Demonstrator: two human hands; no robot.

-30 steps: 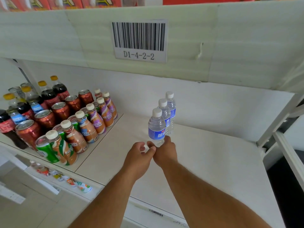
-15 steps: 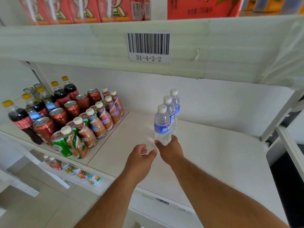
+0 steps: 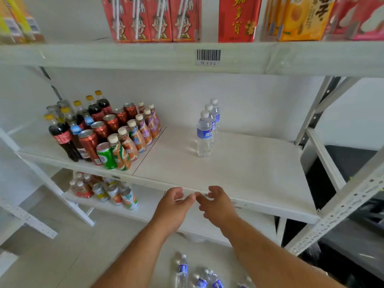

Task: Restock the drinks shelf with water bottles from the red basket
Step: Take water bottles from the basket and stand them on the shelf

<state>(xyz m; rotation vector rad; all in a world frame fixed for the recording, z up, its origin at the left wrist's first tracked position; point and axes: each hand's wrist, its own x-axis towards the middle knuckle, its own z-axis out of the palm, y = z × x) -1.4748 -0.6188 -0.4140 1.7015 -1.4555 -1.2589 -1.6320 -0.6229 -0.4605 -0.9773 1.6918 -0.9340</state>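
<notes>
red carton (image 3: 239, 19) on top shelf: yellow characters "加多寶". barcode label (image 3: 208, 57) on shelf edge: code blurred, unreadable.

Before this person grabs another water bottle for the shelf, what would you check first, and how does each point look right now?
1. Left hand free: ok, open and holding nothing.
2. Right hand free: ok, open and holding nothing.
3. Water bottles on the shelf upright: ok, three stand in a row running front to back.
4. Room on the shelf for more: ok, bare board to the right of the row.
5. More bottles within reach: ok, several lie below the hands.
6. Red basket: cannot tell, it does not show.
</notes>
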